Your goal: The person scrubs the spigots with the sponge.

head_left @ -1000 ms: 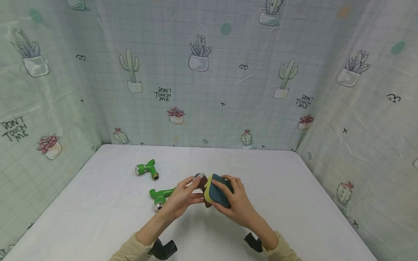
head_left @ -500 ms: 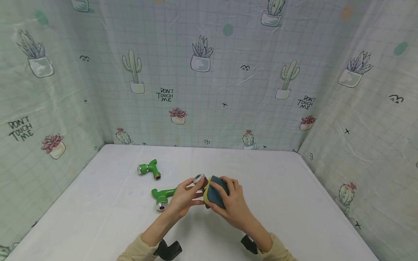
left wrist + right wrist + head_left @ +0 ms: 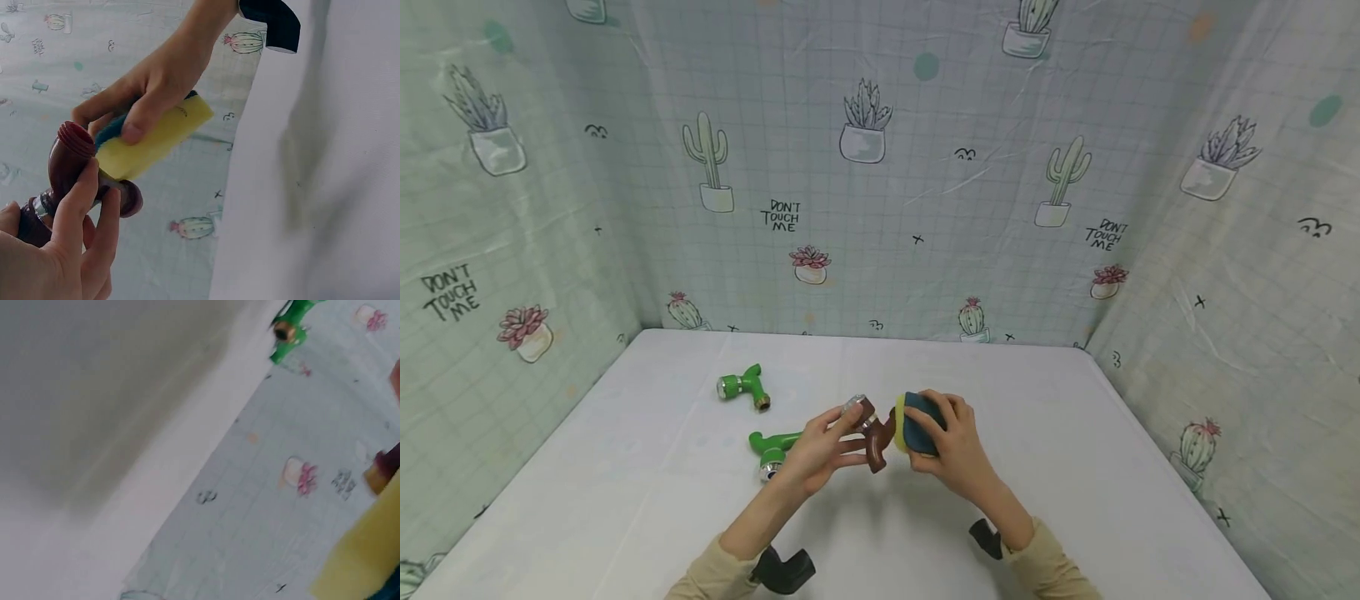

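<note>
My left hand (image 3: 817, 453) grips a brown tap (image 3: 877, 443) by its silver-ringed knob end, holding it above the white table. In the left wrist view the tap's threaded mouth (image 3: 76, 139) points up, and fingers lie along its body. My right hand (image 3: 953, 440) holds a sponge (image 3: 922, 423), yellow on one side and dark blue on the other. The sponge's yellow face (image 3: 156, 139) is right at the tap's far side, overlapping it in the left wrist view. At the right wrist view's edge, only the yellow part of the sponge and a piece of the tap show.
Two green taps lie on the table (image 3: 1075, 467): one further back (image 3: 744, 387), another (image 3: 770, 452) partly behind my left hand. A black elbow pipe (image 3: 785, 571) lies by my left sleeve, and a second black piece (image 3: 986, 537) by my right wrist. Patterned cloth (image 3: 865, 208) surrounds the table.
The sponge has shifted right, from covering much of the brown tap to its right side, so more of the tap shows. My left hand keeps its grip, nearly in place.
</note>
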The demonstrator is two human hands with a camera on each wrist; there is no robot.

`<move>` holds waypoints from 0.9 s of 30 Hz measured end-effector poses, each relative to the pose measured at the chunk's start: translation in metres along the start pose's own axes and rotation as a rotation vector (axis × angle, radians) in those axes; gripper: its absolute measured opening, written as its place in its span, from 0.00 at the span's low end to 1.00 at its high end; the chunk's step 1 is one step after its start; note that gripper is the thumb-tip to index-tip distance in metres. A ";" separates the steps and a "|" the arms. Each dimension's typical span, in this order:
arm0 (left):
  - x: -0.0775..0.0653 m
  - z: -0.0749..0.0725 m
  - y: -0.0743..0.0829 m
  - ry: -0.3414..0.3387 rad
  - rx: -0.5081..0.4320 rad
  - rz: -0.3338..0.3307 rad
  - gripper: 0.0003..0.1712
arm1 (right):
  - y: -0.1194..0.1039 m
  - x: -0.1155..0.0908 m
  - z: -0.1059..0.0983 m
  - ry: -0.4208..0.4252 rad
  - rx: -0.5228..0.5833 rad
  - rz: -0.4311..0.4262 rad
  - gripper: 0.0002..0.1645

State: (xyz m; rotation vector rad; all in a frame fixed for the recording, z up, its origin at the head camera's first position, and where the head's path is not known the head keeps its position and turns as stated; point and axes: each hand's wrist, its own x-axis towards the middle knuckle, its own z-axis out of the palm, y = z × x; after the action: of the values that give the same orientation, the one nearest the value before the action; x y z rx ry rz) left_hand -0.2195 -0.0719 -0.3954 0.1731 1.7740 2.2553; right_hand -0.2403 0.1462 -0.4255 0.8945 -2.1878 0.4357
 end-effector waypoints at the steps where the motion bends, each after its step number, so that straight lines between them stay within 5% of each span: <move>1: 0.000 -0.001 0.000 -0.005 -0.013 -0.005 0.34 | 0.005 -0.001 0.000 0.008 -0.019 -0.013 0.26; 7: 0.001 -0.007 0.001 0.001 -0.051 -0.039 0.38 | 0.023 -0.004 -0.004 0.050 -0.046 -0.087 0.25; 13: 0.004 -0.007 0.001 0.005 -0.040 -0.061 0.36 | -0.006 0.010 -0.014 0.029 0.103 -0.228 0.25; 17: 0.003 -0.005 0.001 -0.033 -0.020 -0.052 0.36 | -0.022 0.016 -0.010 0.023 0.085 -0.334 0.27; 27: 0.001 -0.007 0.000 -0.101 -0.002 -0.049 0.36 | -0.004 0.014 -0.003 0.086 -0.004 -0.348 0.21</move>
State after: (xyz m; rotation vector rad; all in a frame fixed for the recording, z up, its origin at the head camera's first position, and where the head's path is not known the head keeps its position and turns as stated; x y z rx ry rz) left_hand -0.2223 -0.0780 -0.3973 0.2365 1.7059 2.1738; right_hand -0.2427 0.1382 -0.4137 1.2034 -1.9040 0.2930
